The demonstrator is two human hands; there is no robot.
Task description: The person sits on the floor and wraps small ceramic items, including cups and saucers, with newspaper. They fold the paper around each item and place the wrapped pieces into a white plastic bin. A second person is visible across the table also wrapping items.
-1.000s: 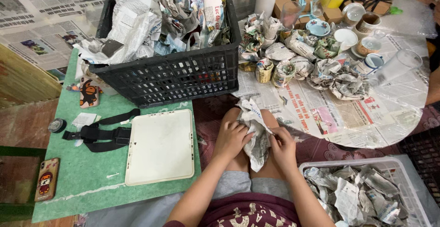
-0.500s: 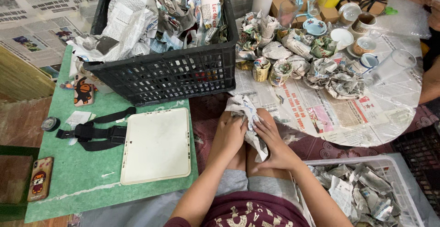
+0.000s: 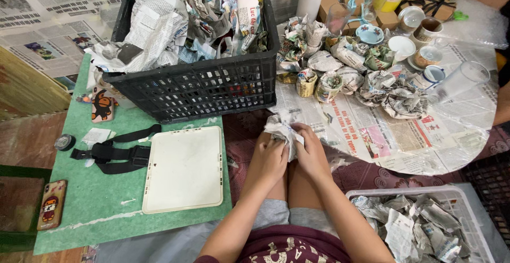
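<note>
Newspaper sheets cover the floor around a patterned rug. At the centre, the left hand and right hand are both closed around a crumpled newspaper bundle, held over the person's knees. At nine o'clock lies a white tray on a green mat. At eleven stands a black crate of paper; at one, wrapped bundles; at five, a white basket.

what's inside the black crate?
The black crate is heaped above its rim with crumpled newspaper, some printed in colour. Whatever lies beneath, or is wrapped inside those wads, is covered. Both hands work a separate newspaper bundle in front.
</note>
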